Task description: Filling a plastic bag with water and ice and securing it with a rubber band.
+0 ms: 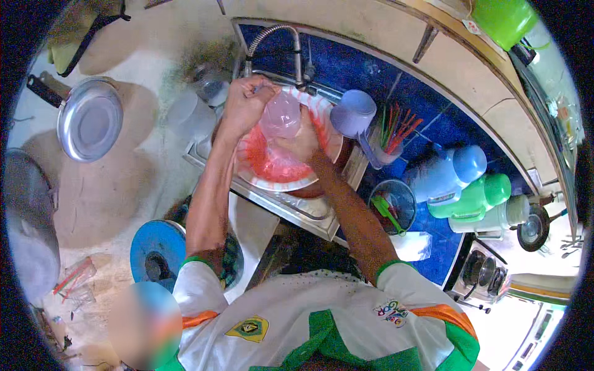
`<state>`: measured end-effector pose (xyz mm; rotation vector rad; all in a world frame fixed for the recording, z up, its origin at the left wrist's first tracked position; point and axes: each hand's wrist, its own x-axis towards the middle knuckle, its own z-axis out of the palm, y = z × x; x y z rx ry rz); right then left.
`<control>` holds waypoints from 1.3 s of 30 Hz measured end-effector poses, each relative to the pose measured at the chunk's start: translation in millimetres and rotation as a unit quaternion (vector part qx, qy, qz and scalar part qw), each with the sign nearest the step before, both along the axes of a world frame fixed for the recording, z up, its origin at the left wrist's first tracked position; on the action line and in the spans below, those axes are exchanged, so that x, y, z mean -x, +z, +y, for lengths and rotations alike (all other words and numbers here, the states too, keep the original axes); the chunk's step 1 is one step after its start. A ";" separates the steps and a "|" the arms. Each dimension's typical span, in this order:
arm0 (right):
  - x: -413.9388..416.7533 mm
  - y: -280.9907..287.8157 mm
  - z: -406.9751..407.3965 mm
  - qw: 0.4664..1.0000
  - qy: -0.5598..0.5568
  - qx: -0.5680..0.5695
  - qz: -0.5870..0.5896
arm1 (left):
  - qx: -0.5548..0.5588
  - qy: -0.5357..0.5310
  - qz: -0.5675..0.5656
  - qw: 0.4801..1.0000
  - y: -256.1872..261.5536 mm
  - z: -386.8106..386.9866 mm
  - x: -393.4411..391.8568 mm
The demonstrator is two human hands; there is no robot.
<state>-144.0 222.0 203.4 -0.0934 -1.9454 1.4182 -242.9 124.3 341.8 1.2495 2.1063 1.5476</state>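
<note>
Over the sink, my left hand (246,104) grips the rim of a clear plastic cup (281,116). My right hand (304,139) is at the cup's right and lower side; its fingers are partly hidden behind the cup. Both hands are above a red and white patterned basin (292,185) that stands in the metal sink (297,208). Foamy liquid shows in the basin under my right hand. A curved faucet (278,30) with a coiled neck rises behind the cup.
Right of the sink are a lilac dipper (355,111), straws in a cup (394,134), a dark bin (393,206) and several pitchers (431,178). A lidded pan (93,121) hangs at the left. A blue round lid (155,248) lies near my left forearm.
</note>
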 end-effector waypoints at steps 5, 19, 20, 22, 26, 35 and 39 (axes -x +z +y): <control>-0.8 41.0 18.2 0.962 0.201 0.160 -0.092 | -0.018 -0.061 0.001 0.998 24.3 -5.0 38.9; 16.3 14.2 23.8 0.896 0.253 0.339 -0.137 | -0.265 0.017 -0.141 0.954 19.8 20.4 64.0; 3.2 20.3 25.7 0.928 0.273 0.237 -0.097 | -0.279 0.048 -0.107 0.953 21.2 16.7 60.1; -15.2 71.0 2.5 0.933 0.256 0.229 -0.108 | -0.271 0.108 -0.031 0.956 32.8 3.1 51.1; -12.6 42.5 16.7 0.902 0.332 0.275 -0.012 | -0.306 0.015 -0.112 0.945 37.3 8.4 35.7; -51.6 90.7 -5.6 0.995 0.088 -0.024 -0.033 | -0.320 0.013 -0.073 0.945 50.1 -6.6 19.3; -27.5 70.6 -7.0 0.970 0.140 0.134 -0.149 | -0.335 -0.063 -0.095 0.935 52.0 7.7 12.1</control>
